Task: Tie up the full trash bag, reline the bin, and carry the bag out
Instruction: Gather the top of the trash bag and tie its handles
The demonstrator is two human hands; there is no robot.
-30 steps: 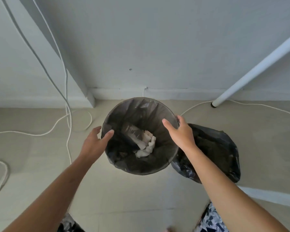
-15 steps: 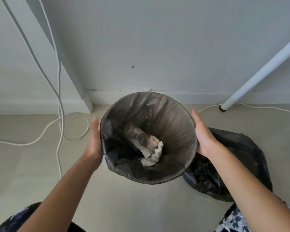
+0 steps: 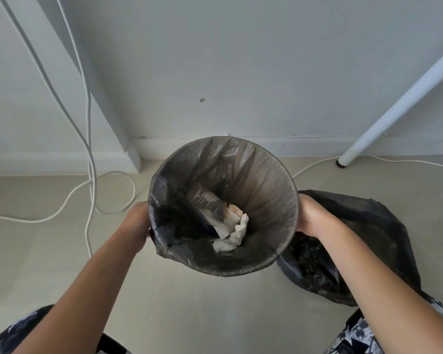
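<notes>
A round bin lined with a thin dark trash bag sits in the middle of the view, its mouth facing me. Crumpled white paper and a wrapper lie at the bottom. My left hand presses against the bin's left side and my right hand against its right side, so both grip the bin between them. A second black plastic bag lies crumpled on the floor to the right, partly behind my right forearm.
The bin is close to a white wall and baseboard. White cables hang down the wall and loop over the beige floor on the left. A slanted white table leg meets the floor at the right. My patterned clothing shows at the bottom corners.
My hands went from hovering at the bin's rim to clasping its two sides. The bin now looks larger and closer to me, with its mouth tilted toward the camera.
</notes>
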